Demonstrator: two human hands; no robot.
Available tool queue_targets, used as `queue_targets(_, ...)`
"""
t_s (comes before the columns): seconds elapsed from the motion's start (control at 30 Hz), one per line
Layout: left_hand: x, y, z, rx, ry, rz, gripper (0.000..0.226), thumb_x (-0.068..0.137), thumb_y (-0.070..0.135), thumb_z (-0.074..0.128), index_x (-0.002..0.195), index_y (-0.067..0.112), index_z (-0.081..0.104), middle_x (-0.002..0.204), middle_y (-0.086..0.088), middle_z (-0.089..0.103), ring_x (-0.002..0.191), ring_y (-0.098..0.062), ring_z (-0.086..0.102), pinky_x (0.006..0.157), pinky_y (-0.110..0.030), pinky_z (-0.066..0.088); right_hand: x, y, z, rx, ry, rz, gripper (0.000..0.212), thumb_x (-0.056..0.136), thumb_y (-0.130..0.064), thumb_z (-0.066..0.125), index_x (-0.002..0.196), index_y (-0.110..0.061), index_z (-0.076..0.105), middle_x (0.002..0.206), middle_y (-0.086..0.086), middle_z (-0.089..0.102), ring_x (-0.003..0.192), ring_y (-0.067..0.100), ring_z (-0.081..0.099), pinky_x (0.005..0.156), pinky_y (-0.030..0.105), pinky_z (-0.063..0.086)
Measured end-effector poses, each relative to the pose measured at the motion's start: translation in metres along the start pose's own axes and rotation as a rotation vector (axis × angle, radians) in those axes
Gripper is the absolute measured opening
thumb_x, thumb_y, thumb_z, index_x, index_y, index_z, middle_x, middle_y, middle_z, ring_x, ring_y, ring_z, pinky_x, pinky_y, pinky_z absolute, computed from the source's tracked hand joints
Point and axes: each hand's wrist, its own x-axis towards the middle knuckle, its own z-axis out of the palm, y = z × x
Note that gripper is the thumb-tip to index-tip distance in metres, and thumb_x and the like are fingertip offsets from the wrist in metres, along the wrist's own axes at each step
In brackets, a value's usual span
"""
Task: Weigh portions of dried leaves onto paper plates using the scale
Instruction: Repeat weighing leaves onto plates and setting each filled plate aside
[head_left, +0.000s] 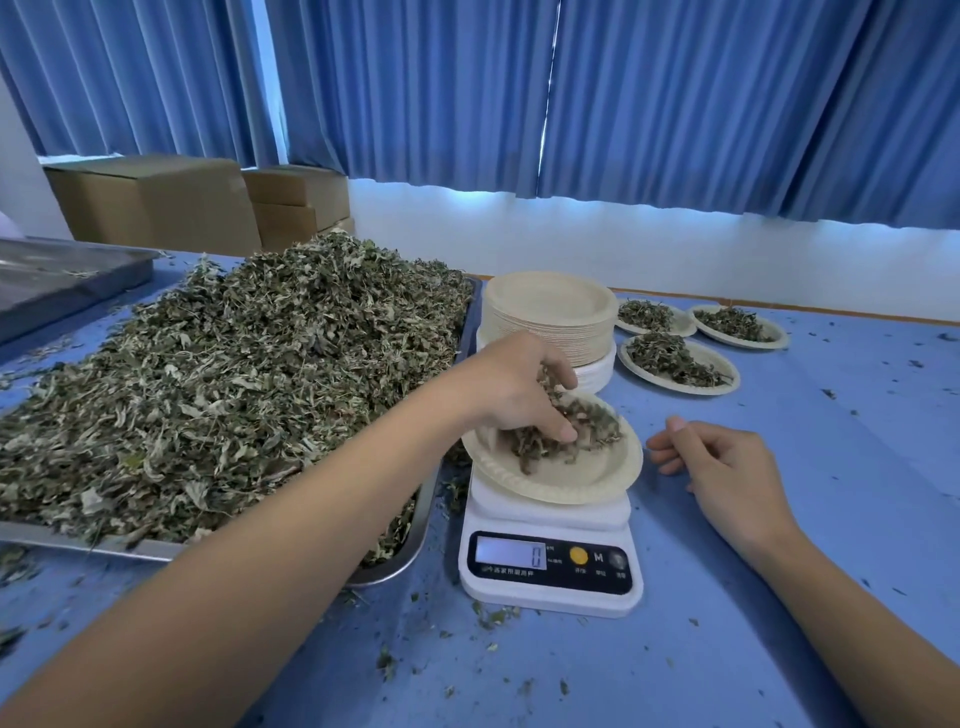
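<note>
A white digital scale (550, 566) stands on the blue table, its display reading 0. On it lies a beige paper plate (566, 478) with a small heap of dried leaves (587, 431). My left hand (514, 389) hovers over the plate's left side, fingers curled round a clump of leaves. Just right of the plate, my right hand (722, 462) rests on the table with loosely curled fingers and holds nothing. A big pile of dried leaves (218, 384) fills a metal tray (395, 566) to the left.
A stack of paper plates (550, 317) stands behind the scale. Three filled plates (680, 358) lie at the back right. A second metal tray (62, 280) sits far left, with cardboard boxes (156, 202) behind. Leaf crumbs dot the blue table (831, 467).
</note>
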Motion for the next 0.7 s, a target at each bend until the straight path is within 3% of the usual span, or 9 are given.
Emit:
queue_targets(0.13,-0.009,-0.013,-0.024,-0.149,0.096,0.032,0.037,0.075,0.03,0.088,0.11,0.027,0.074,0.112,0.007,0.07,0.098,-0.004,0.065,0.087,-0.026,0.049,0.0,0.0,0.001,-0.007,0.001,-0.008,0.038,0.103,-0.037,0.056,0.077,-0.021,0.078,0.074,-0.011,0.075,0.068,0.003,0.069,0.064,0.024,0.047)
queue_targets(0.23,-0.015,-0.03,-0.043,-0.176,0.134,-0.012,0.018,0.087,0.029,0.079,0.104,0.024,0.075,0.098,0.002,0.076,0.092,-0.017,0.073,0.093,-0.037,0.057,0.001,0.0,0.001,-0.01,0.0,-0.009,0.038,0.103,-0.038,0.056,0.077,-0.022,0.078,0.074,-0.012,0.075,0.067,0.002,0.069,0.063,0.023,0.047)
queue_targets(0.33,-0.019,-0.049,-0.056,-0.073,0.185,-0.09,0.014,0.096,0.027,0.068,0.105,0.019,0.074,0.092,0.002,0.076,0.082,-0.018,0.075,0.074,-0.028,0.059,0.0,0.0,0.001,-0.017,-0.003,-0.01,0.038,0.103,-0.038,0.056,0.076,-0.023,0.078,0.074,-0.012,0.075,0.067,0.002,0.068,0.064,0.024,0.047)
queue_targets(0.4,-0.02,-0.061,-0.063,0.117,0.232,-0.162,0.016,0.095,0.029,0.069,0.108,0.02,0.073,0.099,0.006,0.068,0.088,-0.02,0.072,0.081,-0.031,0.057,0.0,-0.001,0.001,-0.019,-0.003,-0.013,0.038,0.103,-0.039,0.056,0.076,-0.023,0.078,0.074,-0.013,0.075,0.067,0.002,0.068,0.064,0.024,0.047)
queue_targets(0.47,-0.021,-0.07,-0.068,0.261,0.149,-0.246,0.028,0.089,0.033,0.075,0.114,0.021,0.07,0.107,0.004,0.062,0.094,-0.02,0.067,0.087,-0.034,0.053,0.0,-0.001,0.001,-0.009,-0.004,-0.009,0.037,0.103,-0.039,0.056,0.077,-0.023,0.078,0.074,-0.012,0.075,0.067,0.002,0.068,0.065,0.024,0.047)
queue_targets(0.57,-0.024,-0.078,-0.066,0.359,-0.074,-0.319,0.046,0.081,0.034,0.083,0.121,0.019,0.066,0.106,0.004,0.062,0.098,-0.019,0.061,0.083,-0.03,0.045,-0.001,-0.002,0.0,0.001,-0.011,-0.005,0.036,0.103,-0.038,0.057,0.078,-0.023,0.079,0.075,-0.011,0.076,0.068,0.003,0.069,0.066,0.026,0.048)
queue_targets(0.7,-0.019,-0.082,-0.053,0.472,-0.138,-0.311,0.054,0.073,0.031,0.09,0.121,0.016,0.068,0.112,-0.002,0.067,0.097,-0.022,0.059,0.085,-0.031,0.05,-0.003,-0.002,-0.001,-0.007,-0.018,-0.003,0.037,0.103,-0.037,0.056,0.078,-0.023,0.079,0.075,-0.011,0.076,0.069,0.004,0.069,0.068,0.028,0.049)
